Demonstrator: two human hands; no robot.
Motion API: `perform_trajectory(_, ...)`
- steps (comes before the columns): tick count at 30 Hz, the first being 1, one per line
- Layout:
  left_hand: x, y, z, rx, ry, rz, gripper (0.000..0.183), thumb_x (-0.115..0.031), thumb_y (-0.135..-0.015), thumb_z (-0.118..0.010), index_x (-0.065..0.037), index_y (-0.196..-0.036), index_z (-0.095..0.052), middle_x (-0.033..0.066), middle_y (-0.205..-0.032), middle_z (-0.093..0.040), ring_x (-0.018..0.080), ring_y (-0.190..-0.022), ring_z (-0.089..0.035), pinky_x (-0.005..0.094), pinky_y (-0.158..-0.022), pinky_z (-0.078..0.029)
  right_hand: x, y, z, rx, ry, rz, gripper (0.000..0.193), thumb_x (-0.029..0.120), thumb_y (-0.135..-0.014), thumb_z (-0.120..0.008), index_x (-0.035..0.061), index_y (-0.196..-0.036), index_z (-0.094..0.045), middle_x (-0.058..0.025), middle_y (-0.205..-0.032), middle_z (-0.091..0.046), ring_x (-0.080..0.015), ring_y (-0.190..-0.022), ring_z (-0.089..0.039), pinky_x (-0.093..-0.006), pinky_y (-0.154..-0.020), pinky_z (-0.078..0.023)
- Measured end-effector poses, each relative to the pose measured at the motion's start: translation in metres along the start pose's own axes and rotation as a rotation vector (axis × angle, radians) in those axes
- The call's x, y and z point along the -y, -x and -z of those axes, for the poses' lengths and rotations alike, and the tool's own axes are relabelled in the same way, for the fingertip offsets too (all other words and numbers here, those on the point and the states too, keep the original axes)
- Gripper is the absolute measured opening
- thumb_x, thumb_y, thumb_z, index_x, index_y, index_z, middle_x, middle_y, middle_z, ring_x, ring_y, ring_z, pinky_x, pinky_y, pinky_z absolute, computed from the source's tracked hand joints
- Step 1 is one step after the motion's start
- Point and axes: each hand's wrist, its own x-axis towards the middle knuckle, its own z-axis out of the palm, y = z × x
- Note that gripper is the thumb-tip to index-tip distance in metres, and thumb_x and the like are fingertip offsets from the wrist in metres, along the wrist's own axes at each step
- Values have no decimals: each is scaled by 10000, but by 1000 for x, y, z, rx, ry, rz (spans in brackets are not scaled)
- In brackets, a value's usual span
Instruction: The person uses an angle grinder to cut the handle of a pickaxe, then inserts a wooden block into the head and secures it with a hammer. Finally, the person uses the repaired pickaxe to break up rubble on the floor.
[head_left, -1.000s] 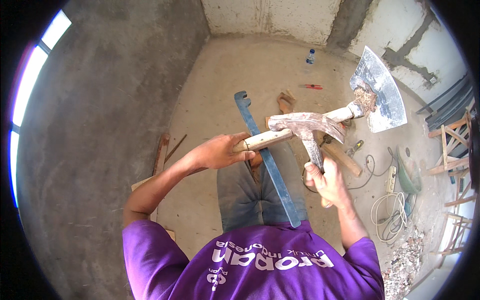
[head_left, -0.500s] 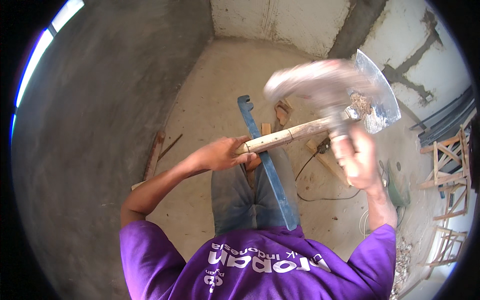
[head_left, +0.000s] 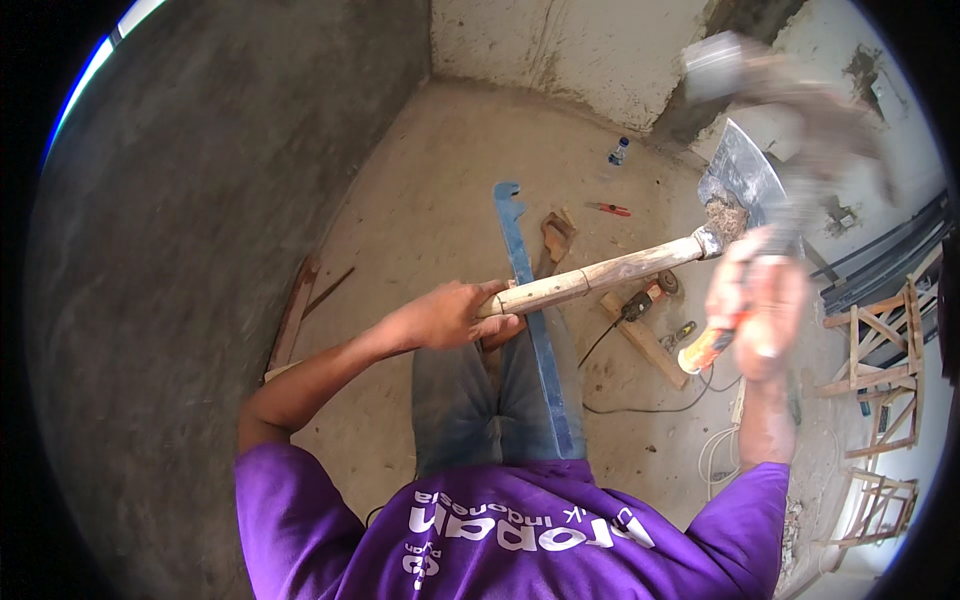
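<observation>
My left hand (head_left: pixel 462 315) is closed round the near end of a pale wooden hoe handle (head_left: pixel 605 273). The hoe runs up to the right, and its grey steel blade (head_left: pixel 745 170) has a brown lump of dirt at the neck. Below the handle, a long blue metal bar (head_left: pixel 545 365) with a hooked far end lies over my lap, crossing just right of my left hand. My right hand (head_left: pixel 762 305) grips a hammer by its orange-ended handle (head_left: pixel 706 348). The hammer head (head_left: pixel 715 65) is raised above the hoe blade and smeared by motion.
On the floor lie a handsaw (head_left: pixel 557 237), red-handled pliers (head_left: pixel 610 209), a small bottle (head_left: pixel 619 150) and a corded angle grinder (head_left: pixel 645 298) by a wooden plank (head_left: pixel 652 348). Wooden trestles (head_left: pixel 885 340) and dark lengths (head_left: pixel 890 255) line the right side. A grey wall (head_left: pixel 200 220) rises at left.
The hammer has swung up and right, away from the hoe's neck, with my right hand turning outward. The hoe blade has dipped slightly; my left hand keeps its hold.
</observation>
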Motion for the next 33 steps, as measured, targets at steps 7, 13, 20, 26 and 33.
perform_trajectory(7,-8,-5,5,38,-22,35,658,-494,-932,-573,58,-1285,-516,279,-910,-665,421,-886,-657,447,-787,-512,-14,17,-5,34,36,109,367,466,-1013,-428,110,-941,-481,4,-632,-450,-77,-477,-425,-232,-431,-387)
perform_trajectory(13,4,-11,2,19,-23,1,652,-485,-932,-581,61,-1282,-521,279,-893,-665,398,-865,-670,439,-772,-515,-26,13,-8,439,625,-259,236,238,-997,-514,9,-940,-528,-56,-734,-575,-195,-553,-552,-338,-489,-408)
perform_trajectory(20,-6,-5,7,70,-23,58,661,-480,-932,-582,63,-1302,-509,275,-903,-667,379,-857,-675,438,-772,-511,15,-4,-6,-177,-100,147,478,563,-1005,-339,97,-966,-437,36,-616,-335,-68,-460,-327,-232,-437,-365)
perform_trajectory(26,7,-12,-4,38,-97,5,661,-478,-935,-575,63,-1308,-506,288,-926,-663,383,-893,-674,443,-791,-508,-55,19,0,495,717,-214,287,265,-994,-516,-17,-947,-501,-188,-621,-474,-263,-552,-527,-449,-538,-409)
perform_trajectory(33,-12,-7,9,107,-55,119,644,-474,-922,-569,32,-1316,-508,281,-944,-666,430,-926,-649,462,-826,-505,10,-6,1,-175,-53,145,481,531,-1013,-364,84,-847,-428,17,-613,-365,-71,-490,-378,-245,-451,-361)
